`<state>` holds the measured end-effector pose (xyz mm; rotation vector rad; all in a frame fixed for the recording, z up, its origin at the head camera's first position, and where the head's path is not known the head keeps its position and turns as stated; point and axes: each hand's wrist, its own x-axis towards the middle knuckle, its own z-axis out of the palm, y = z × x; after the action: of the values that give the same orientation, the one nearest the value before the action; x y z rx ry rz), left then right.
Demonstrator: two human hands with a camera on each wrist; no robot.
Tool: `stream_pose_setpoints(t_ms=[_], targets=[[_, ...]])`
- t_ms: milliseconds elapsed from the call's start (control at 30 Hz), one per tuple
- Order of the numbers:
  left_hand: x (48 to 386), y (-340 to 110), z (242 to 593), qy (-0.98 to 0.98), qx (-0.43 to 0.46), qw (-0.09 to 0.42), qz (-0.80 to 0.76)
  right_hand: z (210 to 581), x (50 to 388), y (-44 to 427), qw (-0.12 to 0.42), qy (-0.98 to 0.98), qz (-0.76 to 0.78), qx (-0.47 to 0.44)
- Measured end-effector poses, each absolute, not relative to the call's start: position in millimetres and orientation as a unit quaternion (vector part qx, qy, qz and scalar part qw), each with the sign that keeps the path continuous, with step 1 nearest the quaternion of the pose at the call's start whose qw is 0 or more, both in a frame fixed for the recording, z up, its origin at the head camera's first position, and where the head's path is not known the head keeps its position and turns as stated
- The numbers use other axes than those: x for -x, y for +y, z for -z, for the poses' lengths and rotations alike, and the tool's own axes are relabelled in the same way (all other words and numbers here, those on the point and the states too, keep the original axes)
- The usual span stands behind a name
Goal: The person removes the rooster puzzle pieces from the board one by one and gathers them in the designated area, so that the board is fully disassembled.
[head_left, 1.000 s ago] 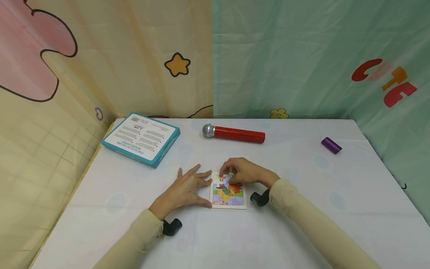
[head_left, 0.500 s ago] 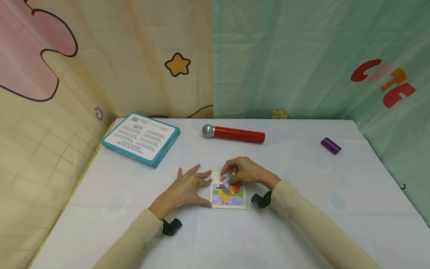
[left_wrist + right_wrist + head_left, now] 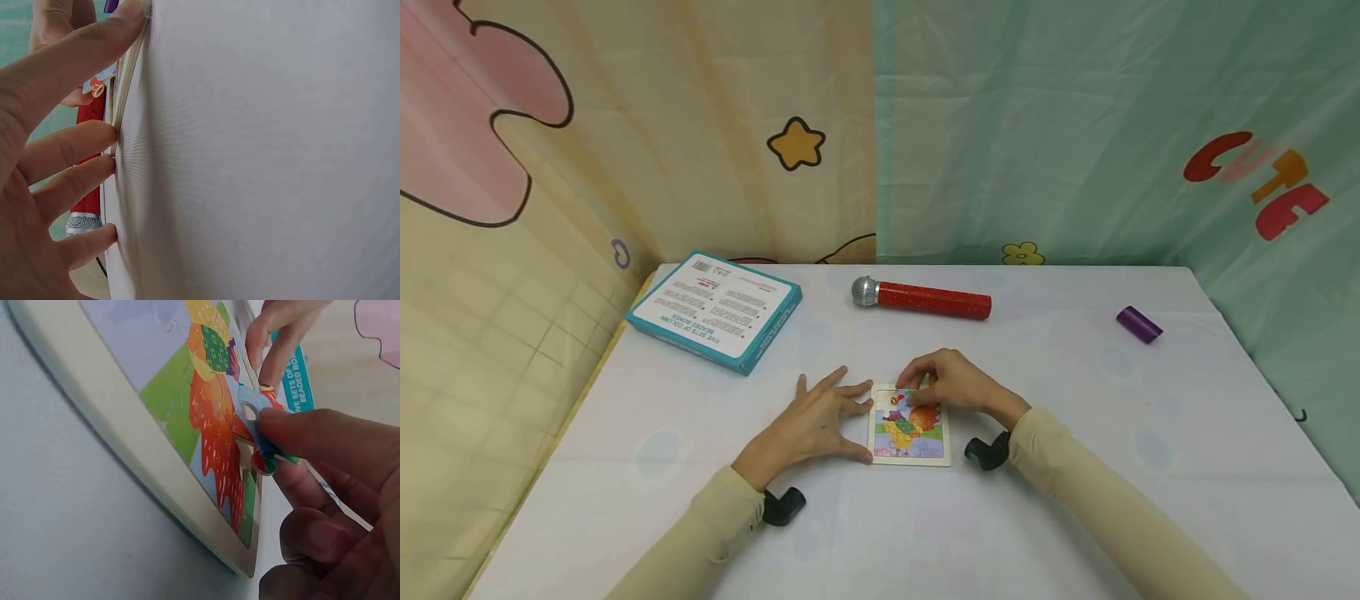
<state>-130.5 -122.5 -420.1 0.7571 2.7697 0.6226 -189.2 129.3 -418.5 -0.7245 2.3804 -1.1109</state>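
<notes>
A small square jigsaw puzzle of a colourful bird sits in a pale tray [image 3: 910, 462] at the middle of the table. My left hand [image 3: 805, 429] lies at its left side, fingers spread, with the thumb and fingertips touching the tray's edge. Over the upper part of the puzzle, my right hand [image 3: 958, 383] pinches a puzzle piece [image 3: 249, 399] between thumb and fingers. The right wrist view has this light-blue piece with red and green parts tilted and raised above the tray, beside an unfilled gap. Part of the piece is hidden by the thumb.
A teal-edged box [image 3: 715, 310] lies at the back left of the white table [image 3: 880, 533]. Behind the puzzle is a red toy microphone [image 3: 932, 300]. A short purple cylinder [image 3: 1139, 325] lies at the right. Patterned curtains [image 3: 1030, 125] stand behind the table.
My right hand has shifted slightly to the right over the puzzle's top, still pinching the piece. The left hand and the tray have stayed in place.
</notes>
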Motion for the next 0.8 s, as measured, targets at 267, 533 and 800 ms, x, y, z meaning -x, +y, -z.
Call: stream_pose_setpoints(t_ms=[267, 533, 800], targets=[[130.3, -122.6, 420.7, 0.937, -0.258, 0.098, -0.215, 415.0, 184.1, 126.0, 0.209, 0.867, 0.372, 0.257], [130.1, -122.2, 420.9, 0.937, -0.254, 0.101, -0.218, 406.1, 172.5, 115.7, 0.183, 0.918, 0.244, 0.254], [130.2, -123.1, 421.2, 0.936, -0.257, 0.098, -0.221, 403.1, 170.3, 109.6, 0.17, 0.921, 0.224, 0.269]])
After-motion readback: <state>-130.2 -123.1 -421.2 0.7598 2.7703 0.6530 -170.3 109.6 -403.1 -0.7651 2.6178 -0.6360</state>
